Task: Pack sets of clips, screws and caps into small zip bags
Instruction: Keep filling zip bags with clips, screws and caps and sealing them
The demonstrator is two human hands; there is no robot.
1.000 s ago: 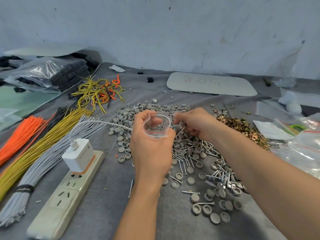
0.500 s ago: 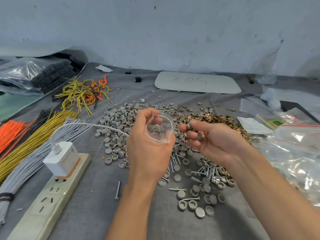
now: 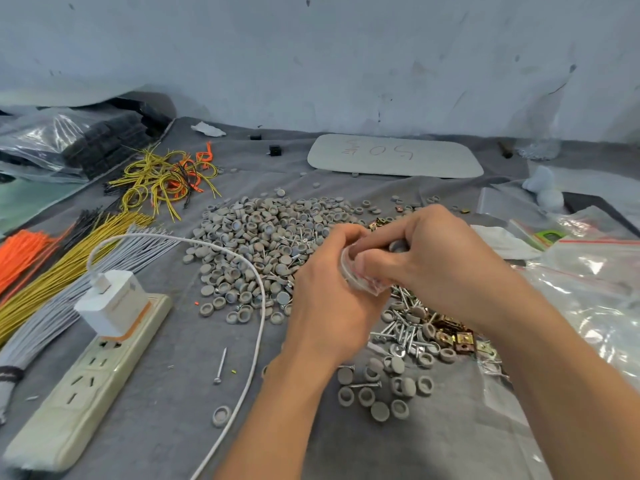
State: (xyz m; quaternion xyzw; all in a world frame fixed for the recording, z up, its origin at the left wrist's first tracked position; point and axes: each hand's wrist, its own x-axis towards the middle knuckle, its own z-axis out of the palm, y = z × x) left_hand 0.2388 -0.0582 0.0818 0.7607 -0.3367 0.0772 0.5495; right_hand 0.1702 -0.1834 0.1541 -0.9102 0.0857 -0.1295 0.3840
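Above the caps (image 3: 263,244), our left hand (image 3: 329,292) grips the bag (image 3: 358,284), mouth open; our right hand (image 3: 440,261) pinches what looks like a cap (image 3: 398,246) at that mouth. Step: loading caps. Next, we judge: release it inside without letting the bag collapse, then fetch screws (image 3: 405,329) and clips (image 3: 462,339).

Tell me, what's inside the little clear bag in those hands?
The left hand grips the zip bag, and the right hand pinches a grey cap at its open mouth. Anything already in the bag is covered by both hands, so it cannot be seen.
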